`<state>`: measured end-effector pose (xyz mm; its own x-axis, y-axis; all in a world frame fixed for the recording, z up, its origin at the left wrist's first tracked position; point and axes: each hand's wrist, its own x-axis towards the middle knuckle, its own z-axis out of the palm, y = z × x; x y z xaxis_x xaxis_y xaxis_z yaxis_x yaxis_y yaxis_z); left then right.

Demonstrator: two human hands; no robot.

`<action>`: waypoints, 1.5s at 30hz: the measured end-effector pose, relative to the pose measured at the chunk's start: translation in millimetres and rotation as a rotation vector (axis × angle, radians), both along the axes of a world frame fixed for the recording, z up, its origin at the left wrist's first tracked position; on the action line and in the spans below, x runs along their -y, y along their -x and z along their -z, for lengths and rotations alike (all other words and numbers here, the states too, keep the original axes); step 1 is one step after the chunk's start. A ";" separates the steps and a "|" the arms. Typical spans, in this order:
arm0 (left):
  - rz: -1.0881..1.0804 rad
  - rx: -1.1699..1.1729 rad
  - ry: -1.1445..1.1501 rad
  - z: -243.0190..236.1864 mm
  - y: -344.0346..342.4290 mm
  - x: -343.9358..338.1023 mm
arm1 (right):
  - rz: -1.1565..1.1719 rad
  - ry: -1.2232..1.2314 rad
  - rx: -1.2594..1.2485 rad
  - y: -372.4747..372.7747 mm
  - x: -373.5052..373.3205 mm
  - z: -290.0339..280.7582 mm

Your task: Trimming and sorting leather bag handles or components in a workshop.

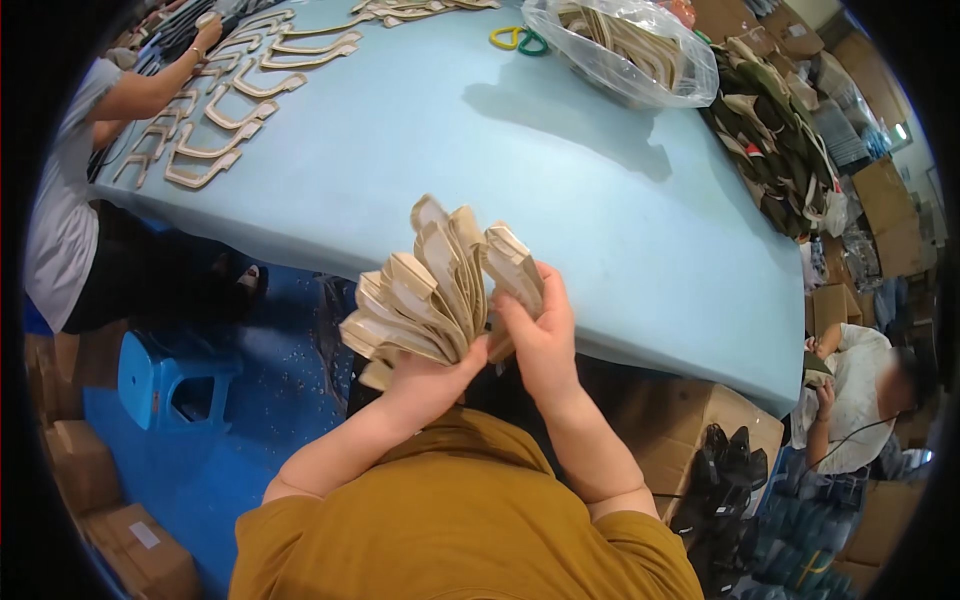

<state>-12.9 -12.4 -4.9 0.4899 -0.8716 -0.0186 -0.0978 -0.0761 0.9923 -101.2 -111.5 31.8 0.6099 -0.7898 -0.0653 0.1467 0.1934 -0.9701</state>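
Observation:
My left hand point(432, 382) is closed round a thick fanned bundle of beige fabric strips point(425, 285), which look like bag straps. My right hand point(543, 335) grips a smaller stack of the same strips point(512, 262), thumb on top, just to the right of the bundle. Both hands are close together in front of my body, by the near edge of the light blue table point(640, 290). The lower ends of the strips are partly hidden by my fingers.
Curved beige strips point(225, 125) lie in rows at the far left, where another person point(75, 200) stands. A plastic bag of strips point(630, 55), scissors point(518, 40) and dark green fabric pieces point(765, 135) are at the back. A blue stool point(175, 380) and cardboard box point(700, 420) flank me.

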 end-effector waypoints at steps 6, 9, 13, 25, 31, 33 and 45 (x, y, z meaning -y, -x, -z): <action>0.039 -0.105 0.148 0.2 5.0 12.1 | -0.030 0.350 -0.148 7.4 -15.0 11.9; 0.120 -0.082 0.045 -5.9 4.1 10.6 | -0.023 0.588 -0.281 11.4 -11.1 5.4; 0.149 0.144 0.074 -3.2 5.3 12.5 | 0.049 0.837 -0.273 7.4 -5.8 11.9; 0.059 -0.789 0.209 -44.8 -33.4 16.2 | -0.305 0.293 -0.122 29.2 34.2 -25.2; 0.218 -0.619 0.056 -65.4 -56.2 28.1 | 0.021 1.374 -0.305 27.3 48.6 -47.4; 0.195 -0.639 0.076 -69.0 -62.2 32.8 | -0.217 1.193 -0.361 34.8 45.7 -55.2; 0.496 0.295 0.318 -105.7 -34.8 43.5 | -0.719 -0.265 0.470 11.3 33.2 -9.8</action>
